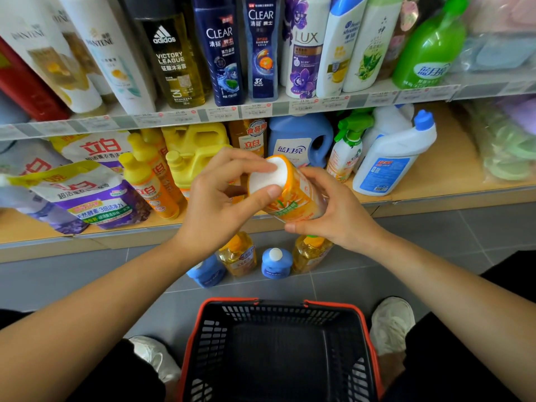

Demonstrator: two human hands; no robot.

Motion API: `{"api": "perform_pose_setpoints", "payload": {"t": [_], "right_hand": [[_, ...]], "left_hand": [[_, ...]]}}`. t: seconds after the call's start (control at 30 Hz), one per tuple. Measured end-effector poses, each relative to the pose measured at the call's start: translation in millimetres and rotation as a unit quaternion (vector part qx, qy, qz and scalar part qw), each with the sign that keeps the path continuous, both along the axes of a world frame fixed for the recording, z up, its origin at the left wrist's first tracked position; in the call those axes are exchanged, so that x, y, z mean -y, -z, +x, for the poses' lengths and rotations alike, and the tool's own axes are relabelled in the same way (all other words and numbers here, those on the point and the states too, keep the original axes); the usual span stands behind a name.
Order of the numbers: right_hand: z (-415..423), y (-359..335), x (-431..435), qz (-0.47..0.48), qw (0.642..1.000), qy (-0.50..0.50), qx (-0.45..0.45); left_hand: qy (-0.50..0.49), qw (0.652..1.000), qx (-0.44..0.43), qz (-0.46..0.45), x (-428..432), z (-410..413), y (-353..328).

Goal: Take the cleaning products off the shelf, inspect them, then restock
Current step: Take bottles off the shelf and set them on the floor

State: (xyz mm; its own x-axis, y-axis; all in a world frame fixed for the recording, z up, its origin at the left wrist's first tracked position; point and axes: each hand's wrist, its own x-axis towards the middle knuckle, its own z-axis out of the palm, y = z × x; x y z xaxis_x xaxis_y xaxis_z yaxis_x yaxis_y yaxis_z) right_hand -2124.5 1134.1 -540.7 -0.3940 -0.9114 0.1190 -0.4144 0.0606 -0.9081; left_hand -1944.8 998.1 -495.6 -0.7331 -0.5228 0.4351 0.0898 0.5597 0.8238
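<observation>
Orange-labelled bottle (293,198) lies tipped at frame centre, white base toward the camera. The left hand (220,204) pinches the base between thumb and fingers; the right hand (333,210) curls round its body. Bottom centre, a red-rimmed basket (278,302) shows its black floor.

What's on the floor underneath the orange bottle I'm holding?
Two blue bottles and two yellow bottles stand on the floor; your left forearm covers the leftmost blue one's top.
</observation>
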Motion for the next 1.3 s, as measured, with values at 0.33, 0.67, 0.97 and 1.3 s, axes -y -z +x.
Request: {"api": "perform_pose_setpoints", "payload": {"t": [0.33, 0.67, 0.97, 1.3], "right_hand": [[2.8, -5.5, -0.6, 0.005, 1.0, -0.012, -0.027], [2.3, -7.6, 1.4, -0.009, 1.0, -0.003, 0.004], [-1.7, -5.4, 4.5, -0.023, 0.99, 0.039, 0.132], [-8.8, -4.4, 5.9, -0.097, 0.965, 0.073, 0.233]], "left_hand": [[0.01, 0.975, 0.009, 0.223, 16.5, -5.1, 2.5], [0.063, 0.994, 0.009, 0.088, 11.9, -2.6, 3.0], [0.055, 0.974, 0.103, 0.196, 5.7, -7.1, 26.5], [0.153, 0.929, 0.336, 0.04, 1.3, -6.1, 73.7]]}}
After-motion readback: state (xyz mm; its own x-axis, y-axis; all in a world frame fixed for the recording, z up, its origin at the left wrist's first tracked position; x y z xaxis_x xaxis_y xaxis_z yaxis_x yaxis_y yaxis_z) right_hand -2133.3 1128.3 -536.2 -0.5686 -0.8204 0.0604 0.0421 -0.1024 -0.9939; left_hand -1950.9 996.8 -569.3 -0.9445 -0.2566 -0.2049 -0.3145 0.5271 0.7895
